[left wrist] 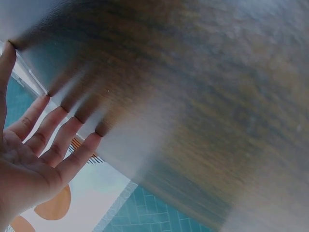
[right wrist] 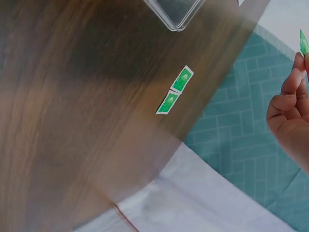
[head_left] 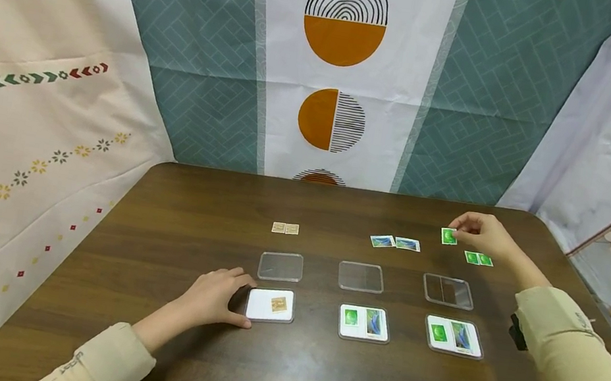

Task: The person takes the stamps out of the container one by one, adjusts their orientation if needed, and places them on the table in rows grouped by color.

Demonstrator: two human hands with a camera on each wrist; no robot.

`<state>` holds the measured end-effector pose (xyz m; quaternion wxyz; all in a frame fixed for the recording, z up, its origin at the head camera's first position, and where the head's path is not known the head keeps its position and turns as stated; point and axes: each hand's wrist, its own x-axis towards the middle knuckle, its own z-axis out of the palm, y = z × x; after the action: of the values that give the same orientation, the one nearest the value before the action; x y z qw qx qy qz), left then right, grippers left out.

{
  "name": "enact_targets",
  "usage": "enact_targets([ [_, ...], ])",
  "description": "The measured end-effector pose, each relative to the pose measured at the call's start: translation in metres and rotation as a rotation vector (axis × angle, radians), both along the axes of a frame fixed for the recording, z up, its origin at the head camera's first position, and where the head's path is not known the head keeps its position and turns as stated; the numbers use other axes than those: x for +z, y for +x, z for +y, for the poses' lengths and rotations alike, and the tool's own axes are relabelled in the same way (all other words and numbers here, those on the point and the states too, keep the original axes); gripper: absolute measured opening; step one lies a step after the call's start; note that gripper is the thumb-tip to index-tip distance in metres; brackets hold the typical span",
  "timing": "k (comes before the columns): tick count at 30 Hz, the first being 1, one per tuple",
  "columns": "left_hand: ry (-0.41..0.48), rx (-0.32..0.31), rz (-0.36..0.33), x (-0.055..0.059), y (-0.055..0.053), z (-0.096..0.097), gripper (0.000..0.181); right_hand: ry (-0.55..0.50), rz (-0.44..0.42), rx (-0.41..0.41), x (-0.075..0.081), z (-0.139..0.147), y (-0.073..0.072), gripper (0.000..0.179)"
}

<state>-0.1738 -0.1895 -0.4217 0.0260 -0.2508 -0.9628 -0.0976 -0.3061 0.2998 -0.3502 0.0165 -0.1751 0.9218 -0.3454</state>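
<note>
My right hand (head_left: 487, 236) pinches a green stamp (head_left: 448, 236) between thumb and fingertips, raised above the table's far right. In the right wrist view that stamp (right wrist: 303, 42) shows edge-on at the fingertips. Two more green stamps (head_left: 478, 258) lie side by side just below this hand. At the left end of a white-backed clear case (head_left: 257, 305), my left hand (head_left: 213, 296) rests with thumb and fingers spread about its near and far corners. A single tan stamp (head_left: 279, 304) lies in that case. The left wrist view shows fairly straight fingers (left wrist: 79, 154), tips on the tabletop.
Two white-backed cases (head_left: 363, 334) (head_left: 454, 349) each hold a green and a blue stamp. Behind the row lie three clear lids (head_left: 281, 266) (head_left: 360, 277) (head_left: 448, 292). Two tan stamps (head_left: 285, 228) and two blue stamps (head_left: 395, 243) lie farther back on the brown table (head_left: 288, 374).
</note>
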Motion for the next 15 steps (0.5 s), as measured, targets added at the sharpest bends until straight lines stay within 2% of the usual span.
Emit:
enact_targets([
  [7, 0.001, 0.003, 0.005, 0.001, 0.0, 0.0, 0.064, -0.03, 0.005, 0.006, -0.004, 0.002, -0.006, 0.016],
  [15, 0.005, 0.007, 0.0, 0.0, 0.002, 0.0, 0.063, 0.079, -0.012, -0.007, -0.009, 0.004, -0.014, 0.015],
])
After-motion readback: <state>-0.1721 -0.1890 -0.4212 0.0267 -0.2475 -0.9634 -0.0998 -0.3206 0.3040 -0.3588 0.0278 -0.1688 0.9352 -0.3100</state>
